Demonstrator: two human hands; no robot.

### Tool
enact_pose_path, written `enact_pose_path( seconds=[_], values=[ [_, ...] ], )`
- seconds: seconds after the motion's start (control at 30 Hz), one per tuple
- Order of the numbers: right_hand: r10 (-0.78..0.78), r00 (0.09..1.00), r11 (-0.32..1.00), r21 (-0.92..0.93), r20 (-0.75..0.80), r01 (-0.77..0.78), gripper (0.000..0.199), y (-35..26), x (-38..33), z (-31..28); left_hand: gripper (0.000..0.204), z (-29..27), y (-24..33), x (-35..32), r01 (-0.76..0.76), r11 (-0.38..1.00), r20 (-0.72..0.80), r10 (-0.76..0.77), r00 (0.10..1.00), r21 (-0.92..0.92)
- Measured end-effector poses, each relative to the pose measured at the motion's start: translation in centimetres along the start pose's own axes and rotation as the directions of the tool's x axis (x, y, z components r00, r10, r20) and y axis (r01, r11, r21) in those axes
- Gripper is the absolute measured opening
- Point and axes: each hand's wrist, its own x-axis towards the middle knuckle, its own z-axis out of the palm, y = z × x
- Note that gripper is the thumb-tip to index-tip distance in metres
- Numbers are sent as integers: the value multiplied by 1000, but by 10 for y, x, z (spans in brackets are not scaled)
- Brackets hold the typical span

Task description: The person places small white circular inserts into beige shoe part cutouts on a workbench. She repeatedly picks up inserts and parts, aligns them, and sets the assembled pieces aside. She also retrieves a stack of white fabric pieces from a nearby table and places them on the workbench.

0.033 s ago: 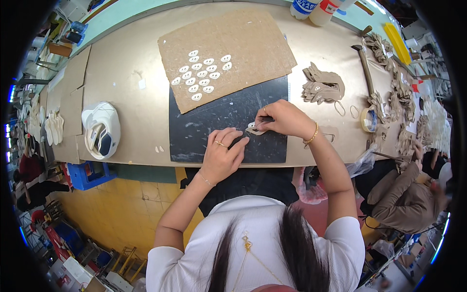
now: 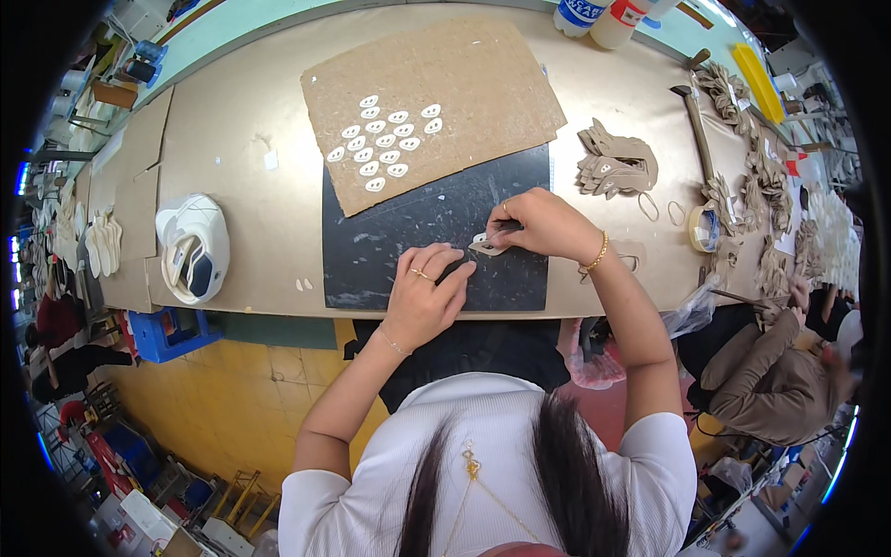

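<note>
My left hand [image 2: 425, 295] lies on the black mat [image 2: 399, 232], its fingertips pressing down a small beige cut-out piece [image 2: 484, 247]. My right hand [image 2: 543, 223] is curled over the same piece from the right and pinches a small dark tool [image 2: 507, 226] against it. Just beyond the mat, a brown cardboard sheet [image 2: 464, 65] carries several white oval pieces [image 2: 380, 139] laid in rows. A stack of beige cut-out shapes [image 2: 614, 163] sits to the right of the mat.
A white cap [image 2: 193, 249] lies at the left of the table. A tape roll [image 2: 702, 228], a hammer [image 2: 696, 121] and piles of cut shapes [image 2: 766, 186] crowd the right side. Bottles [image 2: 594, 14] stand at the far edge. Another person [image 2: 770, 367] sits at the right.
</note>
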Motion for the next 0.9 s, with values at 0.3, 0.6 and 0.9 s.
enact_pose_path(
  seconds=[0.3, 0.6, 0.9],
  values=[
    [-14, 999, 998, -55, 34, 15, 18, -1, 17, -11, 34, 1, 1, 10, -49, 999, 31, 49, 998, 21],
    [-16, 1000, 998, -55, 10, 16, 22, 4, 17, -7, 35, 4, 2, 11, -55, 997, 54, 52, 997, 59],
    [-43, 999, 995, -96, -5, 43, 22, 6, 18, -5, 32, 6, 2, 8, -77, 987, 94, 64, 993, 143]
  ],
)
